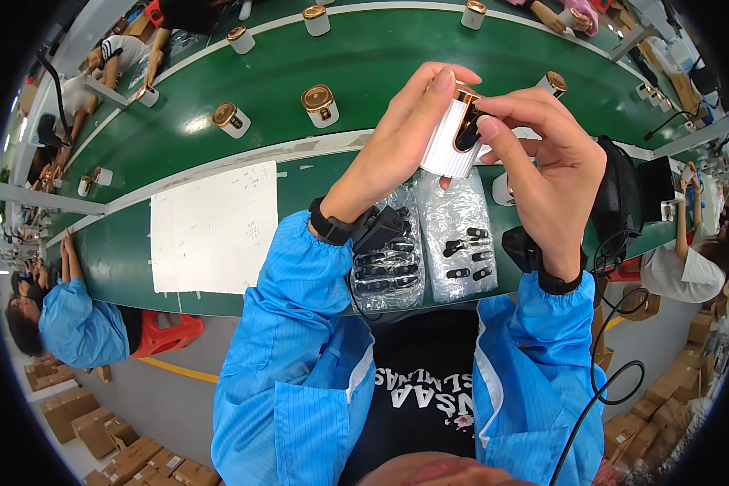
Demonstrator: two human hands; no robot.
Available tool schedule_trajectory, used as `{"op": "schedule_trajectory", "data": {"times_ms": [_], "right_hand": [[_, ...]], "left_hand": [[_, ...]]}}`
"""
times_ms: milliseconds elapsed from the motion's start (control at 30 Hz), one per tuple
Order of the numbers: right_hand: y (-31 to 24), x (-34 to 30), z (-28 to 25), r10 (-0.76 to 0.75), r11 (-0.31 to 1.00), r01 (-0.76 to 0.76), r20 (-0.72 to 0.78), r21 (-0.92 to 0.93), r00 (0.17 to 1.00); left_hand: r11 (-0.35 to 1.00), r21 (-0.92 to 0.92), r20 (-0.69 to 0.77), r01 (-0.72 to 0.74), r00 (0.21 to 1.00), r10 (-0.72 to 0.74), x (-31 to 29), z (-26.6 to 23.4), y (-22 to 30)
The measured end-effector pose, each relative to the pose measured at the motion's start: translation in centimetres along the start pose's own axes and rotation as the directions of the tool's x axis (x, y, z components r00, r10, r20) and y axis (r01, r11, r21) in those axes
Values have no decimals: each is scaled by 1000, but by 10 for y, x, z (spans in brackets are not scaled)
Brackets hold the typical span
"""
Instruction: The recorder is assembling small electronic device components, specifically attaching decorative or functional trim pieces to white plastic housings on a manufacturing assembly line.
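My left hand [397,138] is wrapped round a white ribbed housing [438,152] with a gold-coloured top, held tilted above the bench. On the housing's side is a long rounded black panel piece [467,134] with a gold-coloured rim. The thumb and forefinger of my right hand [552,154] are closed at the upper part of that piece. Below my hands lie two clear plastic bags with small black oval parts, the right bag [454,223] and the left bag [389,293]. A white housing [502,190] stands partly hidden behind my right hand.
White paper [215,231] lies on the bench at the left. Gold-topped housings [320,107] stand on the green belt [275,93] beyond a pale rail. A black pouch [617,190] and a dangling cable [595,356] are at the right. Other people work around the line.
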State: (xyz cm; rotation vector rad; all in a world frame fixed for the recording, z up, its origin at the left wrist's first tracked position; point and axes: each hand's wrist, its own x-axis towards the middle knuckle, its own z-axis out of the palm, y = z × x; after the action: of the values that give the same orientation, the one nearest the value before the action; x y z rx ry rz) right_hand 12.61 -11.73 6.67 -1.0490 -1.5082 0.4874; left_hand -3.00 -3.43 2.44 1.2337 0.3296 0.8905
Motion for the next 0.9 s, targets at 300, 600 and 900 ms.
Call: {"op": "schedule_trajectory", "data": {"times_ms": [300, 600, 900], "right_hand": [[7, 7, -7, -54, 976, 58, 25, -211, 998], [47, 18, -31, 152, 981, -190, 436, 45, 887], [68, 46, -27, 168, 985, -161, 470, -55, 867]], "left_hand": [[993, 114, 2, -34, 999, 34, 0, -4, -3], [983, 178, 93, 41, 994, -58, -1, -9, -7], [761, 620, 165, -192, 980, 112, 5, -47, -16]]}}
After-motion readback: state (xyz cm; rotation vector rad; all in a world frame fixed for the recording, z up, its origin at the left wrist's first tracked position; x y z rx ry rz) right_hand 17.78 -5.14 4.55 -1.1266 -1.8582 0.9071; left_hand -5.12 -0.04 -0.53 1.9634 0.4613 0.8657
